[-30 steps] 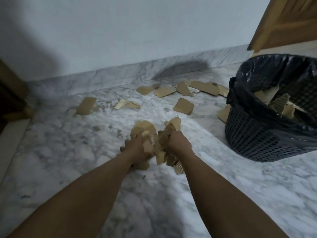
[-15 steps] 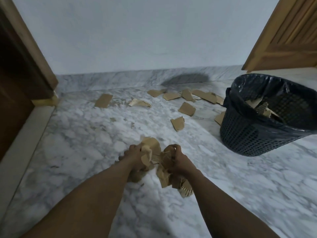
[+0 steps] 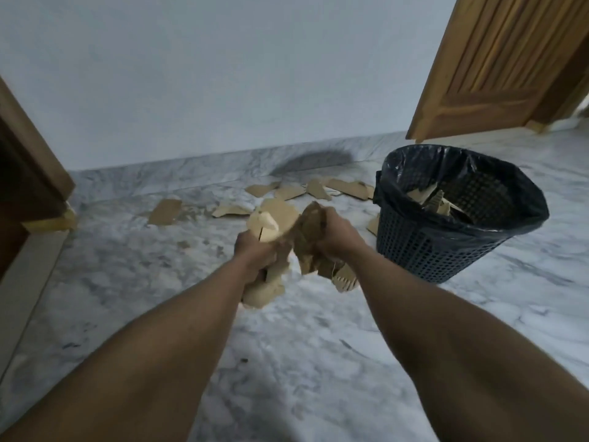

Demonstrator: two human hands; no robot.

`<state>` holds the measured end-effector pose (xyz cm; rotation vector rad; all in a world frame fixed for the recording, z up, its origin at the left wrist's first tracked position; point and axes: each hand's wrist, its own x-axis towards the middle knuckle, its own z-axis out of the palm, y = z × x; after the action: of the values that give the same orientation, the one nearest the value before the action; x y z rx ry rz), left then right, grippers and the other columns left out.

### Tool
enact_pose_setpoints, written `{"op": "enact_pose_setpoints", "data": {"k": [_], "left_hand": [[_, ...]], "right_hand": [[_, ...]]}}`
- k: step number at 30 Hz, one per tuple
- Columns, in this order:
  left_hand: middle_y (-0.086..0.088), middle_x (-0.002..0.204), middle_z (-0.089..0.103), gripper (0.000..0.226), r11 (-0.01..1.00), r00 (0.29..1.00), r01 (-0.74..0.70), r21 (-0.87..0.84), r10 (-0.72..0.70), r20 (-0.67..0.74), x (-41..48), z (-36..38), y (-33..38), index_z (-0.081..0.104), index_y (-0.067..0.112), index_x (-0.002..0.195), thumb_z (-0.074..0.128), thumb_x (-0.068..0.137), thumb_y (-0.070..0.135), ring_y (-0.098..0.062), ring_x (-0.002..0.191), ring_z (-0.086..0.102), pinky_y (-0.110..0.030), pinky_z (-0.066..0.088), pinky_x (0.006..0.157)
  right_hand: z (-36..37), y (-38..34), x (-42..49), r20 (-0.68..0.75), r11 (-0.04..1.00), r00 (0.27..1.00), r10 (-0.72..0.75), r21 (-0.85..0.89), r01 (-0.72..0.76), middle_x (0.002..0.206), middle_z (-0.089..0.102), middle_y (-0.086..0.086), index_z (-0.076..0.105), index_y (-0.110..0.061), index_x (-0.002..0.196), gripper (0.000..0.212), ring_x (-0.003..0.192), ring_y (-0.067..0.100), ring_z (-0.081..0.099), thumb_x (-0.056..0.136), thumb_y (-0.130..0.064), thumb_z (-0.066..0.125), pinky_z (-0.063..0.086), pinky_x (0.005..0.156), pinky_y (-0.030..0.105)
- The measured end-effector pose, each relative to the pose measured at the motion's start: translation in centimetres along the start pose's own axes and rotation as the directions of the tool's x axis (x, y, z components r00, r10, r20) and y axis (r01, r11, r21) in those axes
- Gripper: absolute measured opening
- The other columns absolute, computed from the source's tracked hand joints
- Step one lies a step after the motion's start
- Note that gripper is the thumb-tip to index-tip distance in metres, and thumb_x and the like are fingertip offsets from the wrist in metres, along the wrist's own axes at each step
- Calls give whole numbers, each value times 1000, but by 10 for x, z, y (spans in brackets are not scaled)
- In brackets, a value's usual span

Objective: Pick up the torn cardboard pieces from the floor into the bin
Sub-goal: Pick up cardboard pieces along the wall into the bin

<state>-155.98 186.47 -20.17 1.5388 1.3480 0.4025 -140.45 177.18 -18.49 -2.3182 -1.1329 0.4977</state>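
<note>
The left hand (image 3: 255, 253) and right hand (image 3: 334, 234) each grip a bunch of cardboard pieces (image 3: 287, 237), which stick out above and below both fists. The bin (image 3: 446, 250) stands right of them on the marble floor (image 3: 127, 282).

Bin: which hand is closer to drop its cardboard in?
Probably the right hand: it grips its cardboard on the side where the bin stands, while the left hand sits farther away.

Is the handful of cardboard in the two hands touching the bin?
Apart. The head view shows the cardboard handful, gripped by the left hand and right hand, with bare marble floor visible between it and the bin.
</note>
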Motion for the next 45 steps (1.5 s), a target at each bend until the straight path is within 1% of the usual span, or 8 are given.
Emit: {"op": "enact_pose_setpoints", "data": {"k": [7, 14, 21, 26, 30, 36, 41, 45], "left_hand": [[-5, 127, 61, 65, 887, 959, -274, -372, 278, -45, -48, 59, 211, 51, 11, 134, 73, 84, 45, -23, 112, 60, -27, 44, 78], [-5, 130, 54, 59, 806, 951, -176, -565, 287, 113, -89, 157, 302, 40, 15, 142, 62, 94, 42, -24, 110, 54, -34, 50, 90], [-6, 128, 58, 54, 960, 889, -280, 13, 254, 382, -48, 224, 294, 50, 15, 131, 49, 94, 55, -26, 109, 55, -39, 43, 95], [-11, 145, 46, 67, 645, 837, -544, 536, 463, 292, -28, 232, 297, 30, 16, 148, 59, 95, 44, -33, 126, 50, -35, 43, 89], [-14, 147, 40, 76, 469, 843, -508, 722, 441, 307, 9, 230, 279, 30, 16, 149, 63, 89, 48, -37, 130, 44, -41, 42, 98], [-18, 118, 62, 40, 981, 931, -30, 193, -43, 363, 46, 208, 226, 53, 9, 123, 57, 87, 24, -35, 95, 62, -54, 57, 80], [-25, 119, 58, 32, 979, 827, 202, -33, -152, 541, 49, 215, 224, 48, 7, 119, 43, 87, 9, -45, 100, 62, -61, 57, 70], [-22, 108, 63, 26, 984, 843, 158, -77, -94, 529, 45, 228, 233, 52, 6, 112, 37, 90, 4, -36, 81, 65, -51, 58, 55]], "right_hand": [[-232, -18, 21, -361, 992, 929, -87, -115, 49, 123, 58, 15, 41, -12, 136, 56, 111, 34, 58, 87, -15, 67, 52, 88, 45], [-299, 64, 13, -613, 943, 789, 41, 285, 173, 134, 50, 11, 25, -9, 146, 58, 120, 25, 50, 94, -4, 50, 41, 106, 38], [-291, 140, 22, -293, 891, 937, 190, 452, -40, 106, 62, 9, 53, -11, 123, 56, 94, 25, 62, 75, -33, 71, 54, 80, 35], [-267, 180, 53, -226, 829, 917, 330, 534, -167, 81, 60, 10, 64, -7, 88, 15, 72, 20, 56, 81, -19, 61, 42, 62, 28], [-238, 201, 90, -217, 824, 910, 353, 533, -193, 91, 58, 3, 63, -7, 81, 17, 94, 17, 55, 84, -23, 64, 45, 80, 31], [-225, 204, 118, -148, 905, 920, 363, 291, -310, 75, 55, 12, 59, -9, 76, 17, 73, 26, 54, 86, -24, 60, 44, 69, 36], [-255, 225, 107, -475, 938, 816, 330, 66, -340, 81, 61, 13, 65, -2, 93, 22, 70, 28, 59, 78, -18, 70, 47, 59, 29], [-282, 251, 73, -510, 886, 789, 343, -104, -453, 111, 61, 28, 65, 0, 111, 44, 104, 44, 59, 73, -21, 75, 56, 86, 50]]}}
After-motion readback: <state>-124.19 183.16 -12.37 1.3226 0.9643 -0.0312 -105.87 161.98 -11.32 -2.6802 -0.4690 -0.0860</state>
